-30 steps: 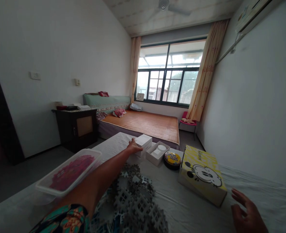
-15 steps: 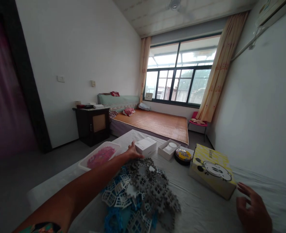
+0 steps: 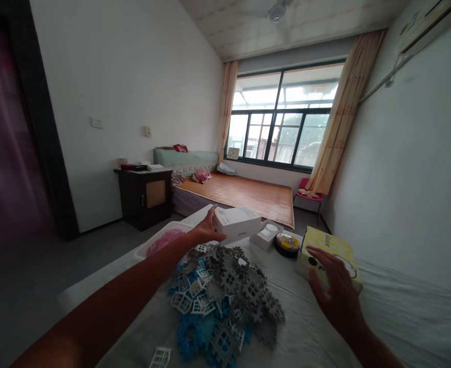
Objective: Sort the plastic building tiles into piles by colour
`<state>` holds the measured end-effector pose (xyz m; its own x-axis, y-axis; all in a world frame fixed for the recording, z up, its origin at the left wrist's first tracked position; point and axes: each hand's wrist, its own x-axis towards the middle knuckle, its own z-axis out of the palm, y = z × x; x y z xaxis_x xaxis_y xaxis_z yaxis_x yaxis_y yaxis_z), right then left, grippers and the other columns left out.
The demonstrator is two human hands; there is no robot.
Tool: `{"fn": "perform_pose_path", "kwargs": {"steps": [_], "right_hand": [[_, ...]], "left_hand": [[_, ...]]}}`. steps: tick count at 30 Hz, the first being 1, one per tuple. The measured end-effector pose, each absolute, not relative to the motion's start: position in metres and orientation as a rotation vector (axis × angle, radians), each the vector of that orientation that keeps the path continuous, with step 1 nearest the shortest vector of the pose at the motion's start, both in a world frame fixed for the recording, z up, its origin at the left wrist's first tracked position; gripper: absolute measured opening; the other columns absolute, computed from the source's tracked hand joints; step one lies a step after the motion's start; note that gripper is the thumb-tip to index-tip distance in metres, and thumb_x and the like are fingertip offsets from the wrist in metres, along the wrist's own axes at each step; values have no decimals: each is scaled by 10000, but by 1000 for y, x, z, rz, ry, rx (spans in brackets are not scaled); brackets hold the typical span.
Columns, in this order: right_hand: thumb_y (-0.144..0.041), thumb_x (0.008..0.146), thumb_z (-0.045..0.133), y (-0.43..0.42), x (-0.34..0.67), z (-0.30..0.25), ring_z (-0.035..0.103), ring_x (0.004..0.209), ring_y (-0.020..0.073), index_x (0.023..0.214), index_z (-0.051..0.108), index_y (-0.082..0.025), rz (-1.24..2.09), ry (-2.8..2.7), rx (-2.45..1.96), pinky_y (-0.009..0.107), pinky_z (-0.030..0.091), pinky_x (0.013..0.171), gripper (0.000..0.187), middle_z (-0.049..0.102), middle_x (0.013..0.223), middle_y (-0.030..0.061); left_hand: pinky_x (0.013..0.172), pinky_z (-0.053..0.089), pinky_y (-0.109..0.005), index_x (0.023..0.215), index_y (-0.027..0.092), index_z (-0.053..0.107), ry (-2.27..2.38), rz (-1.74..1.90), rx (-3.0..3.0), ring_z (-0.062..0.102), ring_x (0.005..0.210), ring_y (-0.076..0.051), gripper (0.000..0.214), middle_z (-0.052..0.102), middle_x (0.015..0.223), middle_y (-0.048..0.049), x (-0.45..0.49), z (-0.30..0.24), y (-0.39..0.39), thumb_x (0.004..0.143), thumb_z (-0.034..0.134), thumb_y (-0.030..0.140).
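Note:
My left hand (image 3: 205, 231) is stretched far forward and grips a white box (image 3: 237, 223), lifted a little off the white table (image 3: 313, 332). My right hand (image 3: 334, 295) hovers with fingers spread, in front of a yellow cartoon box (image 3: 338, 249), holding nothing. Between my arms lies a heap of grey, white and blue interlocking window-shaped pieces (image 3: 221, 299).
An open white box tray (image 3: 266, 236) and a round dark tin (image 3: 287, 243) sit past the heap. A clear tub of pink bits (image 3: 163, 241) stands at the left edge. Beyond are a bed with a bamboo mat (image 3: 240, 193), a dark cabinet (image 3: 145, 197) and a pink chair (image 3: 306, 198).
My left hand has taken hold of the white box and raised it. My right hand moved up and left, in front of the yellow box. The view shifted slightly.

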<state>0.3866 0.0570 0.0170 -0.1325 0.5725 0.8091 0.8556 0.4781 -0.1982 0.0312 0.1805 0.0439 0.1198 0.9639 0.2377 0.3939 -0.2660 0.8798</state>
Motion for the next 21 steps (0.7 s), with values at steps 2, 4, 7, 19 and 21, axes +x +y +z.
{"fn": "perform_pose_path", "kwargs": {"steps": [2,4,7,19,21], "right_hand": [[-401,839,540,71,356,50,336,1320,282,1394,321,-248,-304,-2026,-1128,482,253,1092,615,395,1436,89],[-518,729,651,86,334,76,244,1366,320,1460,203,-225,-157,-2233,-1075,511,232,1093,906,278,1508,104],[-594,581,733,100,318,94,295,1340,346,1476,190,-199,184,-2611,-996,516,262,1078,1119,332,1481,131],[-572,618,726,87,336,105,419,1261,301,1417,370,-248,463,-2600,-1015,469,310,1065,933,440,1413,80],[-587,638,707,87,342,105,436,1246,300,1413,378,-251,472,-2554,-1029,469,317,1059,907,453,1402,75]], "left_hand": [[885,498,-381,1476,295,3,1103,1050,1805,556,1094,-254,1248,393,1390,-148,34,52,145,526,810,227],[853,520,-378,1475,329,-10,1025,973,1856,545,1109,-265,1268,393,1379,-141,37,55,109,517,810,198],[902,499,-383,1479,332,43,1034,906,1901,503,1163,-272,1248,410,1362,-123,43,52,66,506,811,177],[879,502,-377,1492,253,33,1101,843,1884,450,1205,-298,1219,416,1390,-156,59,42,46,550,806,232],[913,484,-374,1491,240,76,1107,870,1883,447,1208,-293,1188,395,1413,-147,62,38,45,555,808,256]]}}
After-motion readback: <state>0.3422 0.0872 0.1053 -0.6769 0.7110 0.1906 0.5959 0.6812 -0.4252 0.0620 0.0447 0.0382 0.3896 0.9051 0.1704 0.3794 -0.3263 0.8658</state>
